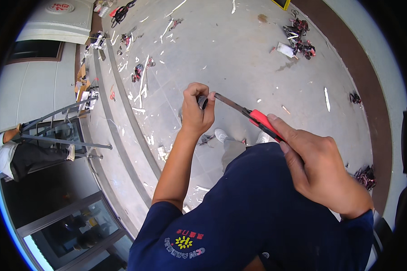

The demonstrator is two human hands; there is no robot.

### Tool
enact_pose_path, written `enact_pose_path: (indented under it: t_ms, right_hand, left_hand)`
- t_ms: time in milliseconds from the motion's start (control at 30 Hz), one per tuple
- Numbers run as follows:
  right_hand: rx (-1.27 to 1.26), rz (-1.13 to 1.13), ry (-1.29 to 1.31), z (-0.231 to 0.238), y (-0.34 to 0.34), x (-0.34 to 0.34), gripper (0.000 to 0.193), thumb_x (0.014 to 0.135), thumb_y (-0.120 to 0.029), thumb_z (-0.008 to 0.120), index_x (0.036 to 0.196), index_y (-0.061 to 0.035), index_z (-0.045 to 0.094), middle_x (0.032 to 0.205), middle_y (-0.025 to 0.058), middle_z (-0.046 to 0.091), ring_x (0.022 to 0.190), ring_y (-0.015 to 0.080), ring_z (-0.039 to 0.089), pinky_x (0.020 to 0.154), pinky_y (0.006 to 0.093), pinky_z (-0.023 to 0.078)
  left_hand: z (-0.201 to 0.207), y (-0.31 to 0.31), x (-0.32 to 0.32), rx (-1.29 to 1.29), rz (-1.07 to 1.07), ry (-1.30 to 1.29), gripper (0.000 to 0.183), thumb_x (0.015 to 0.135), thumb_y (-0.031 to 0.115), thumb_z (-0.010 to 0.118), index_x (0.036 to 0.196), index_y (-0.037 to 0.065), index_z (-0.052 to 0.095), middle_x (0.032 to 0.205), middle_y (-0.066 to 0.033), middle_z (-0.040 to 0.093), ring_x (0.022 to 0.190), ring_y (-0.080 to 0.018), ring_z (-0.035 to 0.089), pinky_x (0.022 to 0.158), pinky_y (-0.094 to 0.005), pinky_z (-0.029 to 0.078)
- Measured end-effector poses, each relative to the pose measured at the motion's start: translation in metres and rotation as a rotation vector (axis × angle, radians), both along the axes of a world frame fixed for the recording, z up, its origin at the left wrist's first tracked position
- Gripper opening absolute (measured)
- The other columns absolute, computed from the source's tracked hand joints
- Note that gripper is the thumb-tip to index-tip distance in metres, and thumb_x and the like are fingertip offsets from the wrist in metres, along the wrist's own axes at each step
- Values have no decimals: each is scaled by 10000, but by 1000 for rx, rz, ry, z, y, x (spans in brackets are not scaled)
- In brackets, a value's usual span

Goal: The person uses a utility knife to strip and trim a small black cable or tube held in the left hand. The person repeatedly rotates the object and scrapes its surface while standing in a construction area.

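My left hand (197,113) is raised in front of me, its fingers curled around a small dark round piece (203,102) with a pale rim. Most of that piece is hidden, so I cannot tell its kind. My right hand (319,162) grips a cutter-like tool (260,118) with a red and black handle and a long, narrow, flat dark blade. The blade slants up and left, and its tip ends right by my left thumb. Whether tip and thumb touch is unclear.
White scraps and strips litter the grey floor (239,54). Tangled black and red bundles (300,38) lie at the far right. On the left, steps (117,122) run beside a metal ladder (68,142), with another person's leg (40,156) on it. Cardboard (81,79) lies beyond.
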State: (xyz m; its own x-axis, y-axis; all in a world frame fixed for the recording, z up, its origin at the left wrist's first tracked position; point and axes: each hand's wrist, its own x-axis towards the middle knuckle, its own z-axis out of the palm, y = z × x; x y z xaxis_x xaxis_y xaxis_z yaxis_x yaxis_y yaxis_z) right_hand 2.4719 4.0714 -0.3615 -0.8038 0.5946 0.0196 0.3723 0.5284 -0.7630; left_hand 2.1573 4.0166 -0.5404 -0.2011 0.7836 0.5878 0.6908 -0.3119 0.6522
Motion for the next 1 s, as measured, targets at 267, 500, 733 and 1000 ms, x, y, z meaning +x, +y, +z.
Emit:
enact_pose_path:
  t_ms: [267,500,733,1000]
  right_hand:
    - [63,-9,-30,0,-7,-3,589,893,118,660,1477,57,626,796,183,661,656,340,664,621,416,542]
    - [197,-21,-64,-4,-11,-5,675,830,106,696,1496,24,624,745,129,577,588,306,604,540,422,494]
    - [345,-23,-115,-8,-19,-8,729,799,45,726,1517,-35,631,746,92,530,544,260,577,496,408,477]
    - [591,-21,-266,-25,-31,-24,722,846,-71,705,1560,-100,600,797,70,520,526,195,578,472,356,470]
  left_hand:
    - [4,17,6,56,14,157,477,879,-145,679,1310,12,548,1054,-148,600,936,-312,609,919,-478,526]
    - [4,21,7,56,57,193,340,889,-146,698,1177,16,619,1087,-155,681,970,-312,655,860,-410,537]
    - [12,19,7,128,64,271,316,870,-155,708,1122,28,653,1057,-127,718,948,-301,670,842,-381,527]
    - [12,8,12,94,28,273,289,804,-125,748,1028,45,679,905,-84,710,818,-283,630,793,-384,485]
